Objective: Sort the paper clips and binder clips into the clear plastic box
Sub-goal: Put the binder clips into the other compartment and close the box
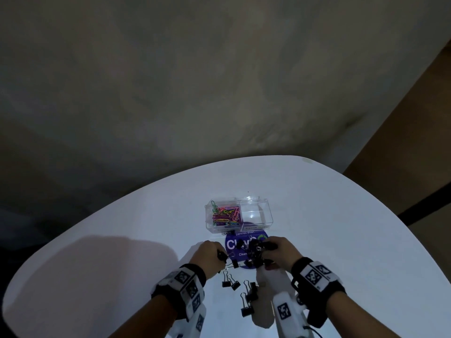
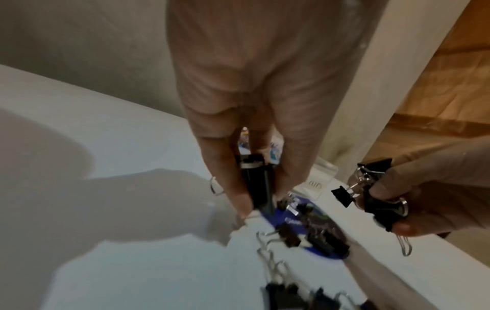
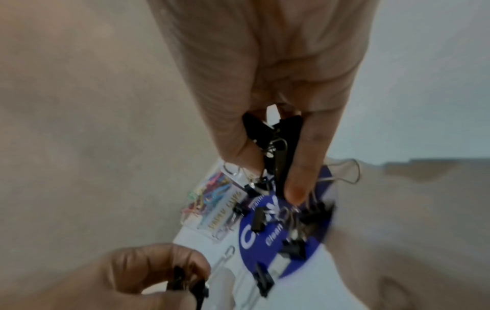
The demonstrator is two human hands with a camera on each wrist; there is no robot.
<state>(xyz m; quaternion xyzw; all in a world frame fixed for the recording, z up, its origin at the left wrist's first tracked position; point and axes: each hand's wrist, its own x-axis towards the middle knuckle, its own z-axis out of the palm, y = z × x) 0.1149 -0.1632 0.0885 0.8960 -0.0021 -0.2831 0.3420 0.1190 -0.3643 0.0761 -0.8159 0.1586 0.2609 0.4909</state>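
Note:
A clear plastic box (image 1: 266,222) stands mid-table. Its left compartment holds colourful paper clips (image 1: 225,215); its right compartment looks bare. Just in front of the box, my left hand (image 1: 211,251) pinches a black binder clip (image 2: 256,182) between thumb and fingers. My right hand (image 1: 280,250) grips a bunch of black binder clips (image 3: 278,144), also seen from the left wrist as binder clips (image 2: 379,201). More binder clips (image 1: 246,293) lie loose on the table below both hands, and some (image 3: 297,228) sit on a blue round sticker (image 1: 234,247).
The white table (image 1: 341,228) has a rounded far edge, with a dim wall behind it. A brown panel (image 1: 415,142) stands at the right. The box's label (image 3: 225,211) faces me. My shadow falls over the table's left side.

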